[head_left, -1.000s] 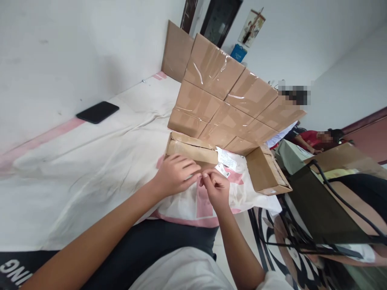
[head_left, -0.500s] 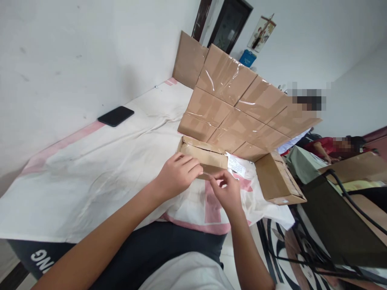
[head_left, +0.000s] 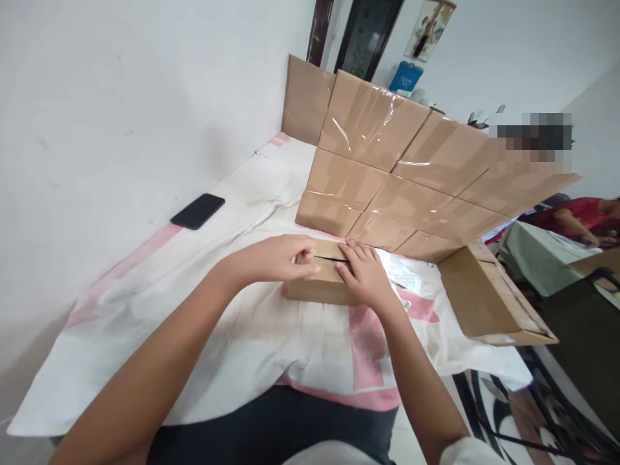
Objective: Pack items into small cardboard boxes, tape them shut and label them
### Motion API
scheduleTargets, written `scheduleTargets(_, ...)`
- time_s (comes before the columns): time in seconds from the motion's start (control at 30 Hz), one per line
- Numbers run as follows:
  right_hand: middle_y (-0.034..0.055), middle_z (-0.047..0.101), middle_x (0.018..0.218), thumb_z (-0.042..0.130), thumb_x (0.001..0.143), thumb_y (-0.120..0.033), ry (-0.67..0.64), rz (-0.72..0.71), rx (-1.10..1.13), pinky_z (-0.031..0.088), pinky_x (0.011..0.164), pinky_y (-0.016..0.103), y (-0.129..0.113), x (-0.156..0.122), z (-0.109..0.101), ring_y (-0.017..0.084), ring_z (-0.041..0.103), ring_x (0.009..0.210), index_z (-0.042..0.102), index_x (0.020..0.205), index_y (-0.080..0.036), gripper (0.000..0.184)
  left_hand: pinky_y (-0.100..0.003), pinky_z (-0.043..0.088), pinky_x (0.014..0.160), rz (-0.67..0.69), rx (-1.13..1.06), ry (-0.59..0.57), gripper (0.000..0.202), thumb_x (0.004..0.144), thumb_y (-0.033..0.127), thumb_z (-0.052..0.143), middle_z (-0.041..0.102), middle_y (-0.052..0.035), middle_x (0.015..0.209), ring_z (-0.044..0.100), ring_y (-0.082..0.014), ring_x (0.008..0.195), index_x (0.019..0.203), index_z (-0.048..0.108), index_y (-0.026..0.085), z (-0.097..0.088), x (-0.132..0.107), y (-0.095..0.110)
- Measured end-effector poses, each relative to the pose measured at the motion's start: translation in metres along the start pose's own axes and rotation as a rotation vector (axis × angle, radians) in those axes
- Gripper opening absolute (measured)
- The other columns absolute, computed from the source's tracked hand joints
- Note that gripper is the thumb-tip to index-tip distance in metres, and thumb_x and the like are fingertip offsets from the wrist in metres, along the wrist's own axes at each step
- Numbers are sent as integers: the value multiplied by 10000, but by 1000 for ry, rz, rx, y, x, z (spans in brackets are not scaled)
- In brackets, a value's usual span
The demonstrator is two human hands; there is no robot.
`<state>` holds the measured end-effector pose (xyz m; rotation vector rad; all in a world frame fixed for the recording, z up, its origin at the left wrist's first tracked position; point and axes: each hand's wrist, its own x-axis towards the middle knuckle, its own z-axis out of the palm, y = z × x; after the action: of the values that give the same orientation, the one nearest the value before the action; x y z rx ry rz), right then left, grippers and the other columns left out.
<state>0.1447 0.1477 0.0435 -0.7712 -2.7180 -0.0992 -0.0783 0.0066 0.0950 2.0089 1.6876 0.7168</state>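
A small cardboard box [head_left: 322,292] sits on the cloth in front of me, a dark gap showing between its top flaps. My left hand [head_left: 278,257] is at the box's left end, fingers curled and thumb near the fingertips. Whatever it may hold is too small to make out. Flat across the right part of the box top lies my right hand [head_left: 364,271], its fingers stretched out and spread over the flaps. Just right of that hand is a white sheet with blue printed marks [head_left: 403,274].
A tall wall of taped cardboard boxes [head_left: 378,181] stands behind the small box. An open cardboard box [head_left: 477,300] lies to the right. A black phone [head_left: 198,211] rests on the white cloth [head_left: 232,345] at left. Another person in a red top [head_left: 578,216] sits at far right.
My hands were pinching together in front of the box; now they are apart on its top. The right hand has opened flat on the flaps. The view has shifted slightly.
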Motion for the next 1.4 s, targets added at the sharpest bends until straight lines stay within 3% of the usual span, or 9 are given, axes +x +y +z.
scheduleTargets(0.17, 133, 489, 1533, 413, 1032, -439, -14, 9, -51, 305, 1131, 526, -12, -3, 0, 353, 403, 1408, 520, 1440, -164, 503, -325, 432, 803, 75, 54, -20, 367, 766, 495, 734, 575, -36, 1003, 505, -243, 1043, 772, 501, 212, -4, 29, -26)
scheduleTargets(0.3, 118, 480, 1542, 397, 1036, -437, -47, 38, -55, 287, 1149, 521, -18, 0, -3, 347, 399, 1406, 511, 1447, -165, 506, -310, 441, 758, 106, -90, -33, 317, 819, 458, 688, 587, -13, 933, 534, -203, 931, 804, 480, 220, -10, 31, -39)
scheduleTargets(0.43, 117, 475, 1544, 398, 1035, -453, -65, 57, -46, 275, 1158, 526, -25, 5, -2, 348, 389, 1411, 490, 1465, -169, 523, -295, 424, 685, 19, -303, -38, 245, 892, 366, 606, 615, 13, 824, 598, -172, 806, 779, 446, 219, -16, 22, -44)
scheduleTargets(0.57, 119, 493, 1527, 426, 1025, -454, -59, 69, -18, 291, 1144, 532, -34, 11, 0, 352, 401, 1396, 510, 1452, -187, 511, -283, 452, 698, -29, -543, -52, 244, 897, 351, 613, 622, 26, 795, 678, -175, 840, 796, 434, 220, -20, 13, -44)
scheduleTargets(0.87, 109, 474, 1543, 416, 1029, -462, -30, 83, -18, 250, 1166, 529, -41, 7, 3, 347, 387, 1397, 502, 1457, -183, 518, -276, 468, 681, -134, -434, -136, 240, 875, 372, 622, 701, 12, 849, 711, -226, 949, 844, 426, 238, -22, 6, -46)
scheduleTargets(1.23, 135, 500, 1518, 438, 1021, -465, 19, 50, 2, 253, 1155, 527, -37, 4, 6, 348, 410, 1371, 529, 1438, -162, 524, -299, 473, 762, -121, -370, -93, 360, 844, 414, 702, 705, 20, 876, 702, -212, 958, 896, 387, 249, -28, -13, -20)
scheduleTargets(1.4, 130, 542, 1479, 466, 1014, -443, 63, 50, 21, 263, 1152, 529, -36, 3, 7, 338, 448, 1337, 553, 1409, -165, 490, -313, 463, 788, -122, -351, -64, 280, 903, 408, 631, 676, 19, 888, 689, -205, 974, 909, 401, 248, -25, -15, -17)
